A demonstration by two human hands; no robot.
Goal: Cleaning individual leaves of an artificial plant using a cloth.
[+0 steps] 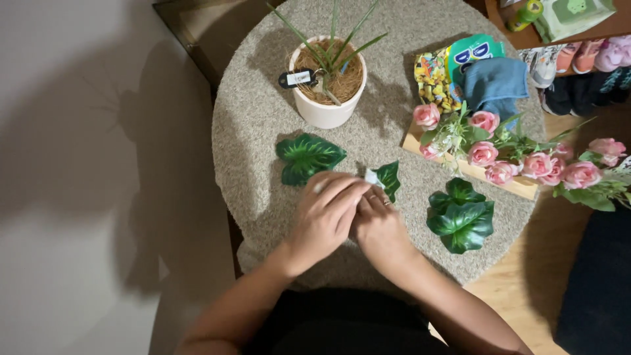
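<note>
1. The left hand (325, 213) and the right hand (378, 230) met over the near part of a round grey woven mat (263, 125), fingers pinched together on a small artificial green leaf (389, 179); a bit of white showed at the leaf's base, just off the left fingertips

2. Both hands were closed in a fine pinch on that leaf, the left curled over the top, the right steadying from beside and slightly below it

3. The leaf looked light, thin and floppy, probably fabric or plastic; I judged it would bend rather than break, and the firmest place to take it was the base or stem end, not the blade

4. Just beyond the left hand lay a larger artificial leaf (307, 156), flat on the mat and apart from the fingers

5. To the right of the right hand sat a cluster of green leaves (461, 217), near but not touching

6. Farther out from the hands stood a white pot (325, 108) with a spiky plant and a dark tag, likely the heaviest and most tippable thing in reach

7. Beyond and to the right of the hands, pink artificial roses (499, 158) lay across a wooden board (519, 187), with a blue cloth (494, 84) and colourful packets behind

8. Nothing lay between the hands and the held leaf; the loose leaves on either side were the closest things a moving wrist might brush
</note>
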